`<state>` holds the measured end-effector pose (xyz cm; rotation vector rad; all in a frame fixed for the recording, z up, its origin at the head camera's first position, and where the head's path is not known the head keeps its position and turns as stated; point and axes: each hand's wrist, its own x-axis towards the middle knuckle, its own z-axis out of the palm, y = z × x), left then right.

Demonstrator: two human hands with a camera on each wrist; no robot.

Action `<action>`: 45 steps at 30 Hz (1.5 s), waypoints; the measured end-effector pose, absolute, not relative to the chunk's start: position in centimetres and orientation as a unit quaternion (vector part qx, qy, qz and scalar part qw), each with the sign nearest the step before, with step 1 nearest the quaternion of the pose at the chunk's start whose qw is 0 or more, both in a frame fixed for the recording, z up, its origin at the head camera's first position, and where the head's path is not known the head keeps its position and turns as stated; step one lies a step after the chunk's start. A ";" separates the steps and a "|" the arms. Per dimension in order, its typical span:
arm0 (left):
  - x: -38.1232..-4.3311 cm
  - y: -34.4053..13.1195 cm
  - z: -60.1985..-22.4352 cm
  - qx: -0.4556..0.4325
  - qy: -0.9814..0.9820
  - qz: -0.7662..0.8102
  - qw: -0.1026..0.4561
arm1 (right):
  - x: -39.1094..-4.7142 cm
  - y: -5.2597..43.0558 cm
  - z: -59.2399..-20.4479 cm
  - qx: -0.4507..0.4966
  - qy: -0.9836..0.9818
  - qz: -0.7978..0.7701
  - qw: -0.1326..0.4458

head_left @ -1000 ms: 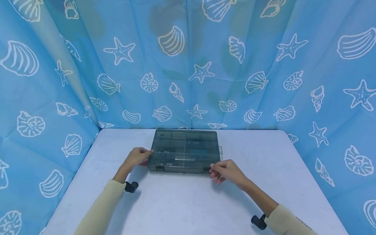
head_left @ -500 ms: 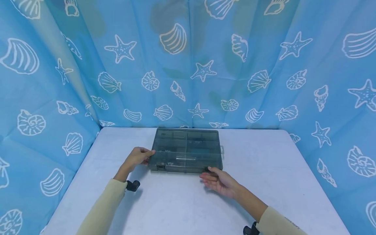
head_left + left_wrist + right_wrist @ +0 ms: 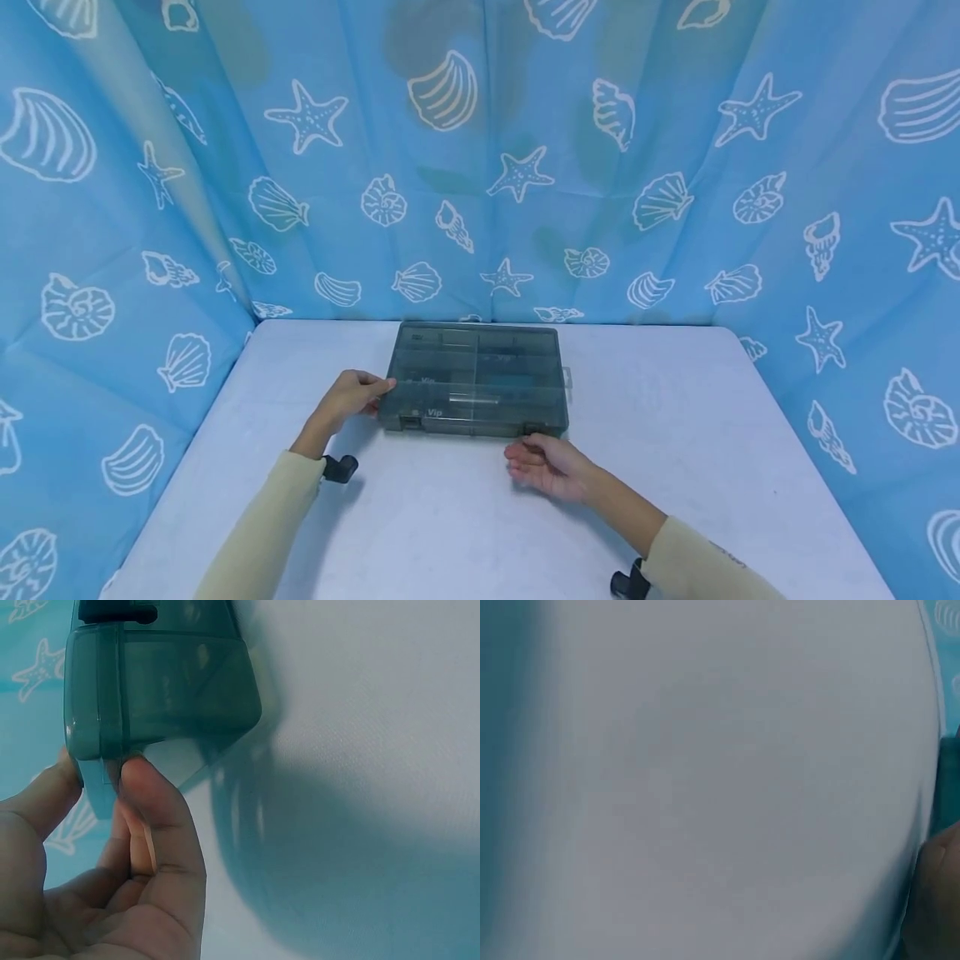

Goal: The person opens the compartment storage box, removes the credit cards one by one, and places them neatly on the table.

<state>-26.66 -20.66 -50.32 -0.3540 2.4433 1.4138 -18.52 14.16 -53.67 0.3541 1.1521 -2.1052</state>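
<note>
A smoky, see-through plastic compartment box (image 3: 438, 367) with a lid lies at the far middle of the table, "Vip" lettering showing through it. My left hand (image 3: 351, 398) pinches its left side; in the left wrist view the thumb and index finger (image 3: 161, 799) grip the lid's edge at the box's corner. At the front right latch (image 3: 531, 429), my right hand (image 3: 551, 468) has its thumb against the latch, palm turned up and fingers loosely bent below the front edge. Only a sliver of that hand shows in the right wrist view.
The table (image 3: 450, 517) has a white surface with rounded far corners. Blue curtains (image 3: 480, 233) with white shell and starfish prints enclose its back and sides. A second latch (image 3: 411, 422) is on the box's front left, and a clear tab (image 3: 567, 377) juts from its right side.
My right hand has slid left and down from the box's front right corner to its latch, with the palm turning up. The left hand keeps its grip and the box stays in place.
</note>
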 end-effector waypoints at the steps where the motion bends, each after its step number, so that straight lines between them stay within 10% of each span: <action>1: -26.7 -20.8 -50.3 -0.124 0.849 0.491 0.147 | -18.6 13.3 -53.4 0.132 0.446 -0.809 0.360; 18: -26.5 -20.7 -50.3 -0.117 0.847 0.500 0.136 | -20.6 -1.3 -53.8 0.087 0.444 -0.802 0.389; 35: -26.8 -20.7 -50.2 -0.127 0.849 0.495 0.131 | -20.3 -1.5 -53.8 0.104 0.507 -0.763 0.387; 40: -26.7 -20.6 -50.5 -0.135 0.847 0.497 0.128 | -20.0 2.3 -51.2 -0.041 0.592 -0.667 0.450; 45: -26.4 -20.7 -50.6 -0.138 0.848 0.497 0.122 | -20.8 9.4 -47.8 -0.196 0.751 -0.556 0.296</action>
